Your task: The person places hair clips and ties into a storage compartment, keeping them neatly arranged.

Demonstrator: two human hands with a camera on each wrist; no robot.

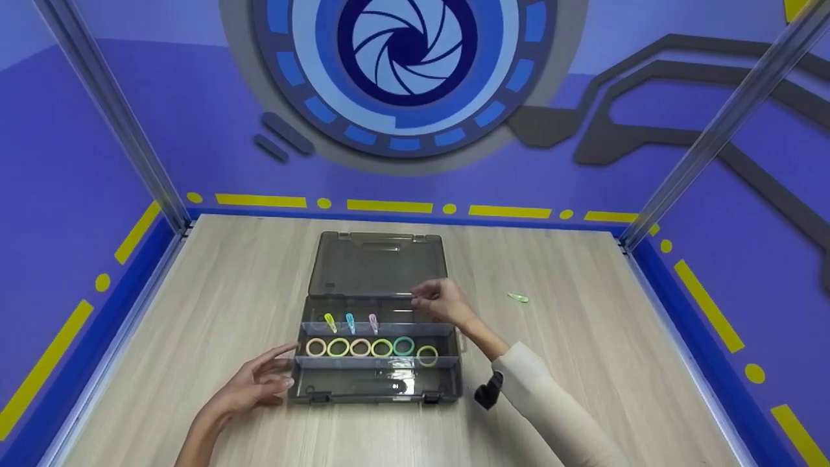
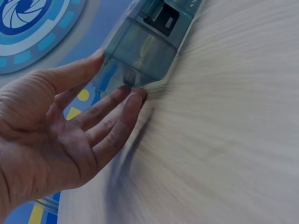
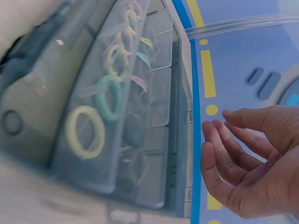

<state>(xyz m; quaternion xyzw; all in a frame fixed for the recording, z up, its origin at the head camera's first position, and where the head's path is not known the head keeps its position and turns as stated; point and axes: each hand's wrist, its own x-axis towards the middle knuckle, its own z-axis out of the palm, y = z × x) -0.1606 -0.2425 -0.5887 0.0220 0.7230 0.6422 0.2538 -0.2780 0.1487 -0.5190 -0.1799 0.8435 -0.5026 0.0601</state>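
Note:
A dark translucent storage box [image 1: 377,397] lies on the table with its lid folded back. Several small hair ties [image 1: 338,347] in pastel colours line its middle compartment; the rightmost yellow one [image 3: 85,132] sits slightly lower. Behind them, a yellow hair clip [image 1: 330,322], a blue hair clip [image 1: 351,322] and a pink hair clip [image 1: 373,323] stand in a row. My left hand [image 1: 249,389] is at the box's left end, fingers relaxed, fingertips right at its wall. My right hand [image 1: 444,301] hovers over the box's back right, fingers loosely bent, with nothing visible between them.
A green hair clip [image 1: 518,298] lies on the wooden table [image 1: 551,376] right of the box. The open lid [image 1: 379,264] leans away toward the back. Blue panels [image 1: 415,175] with metal posts [image 1: 707,139] at the corners enclose the table's back and sides.

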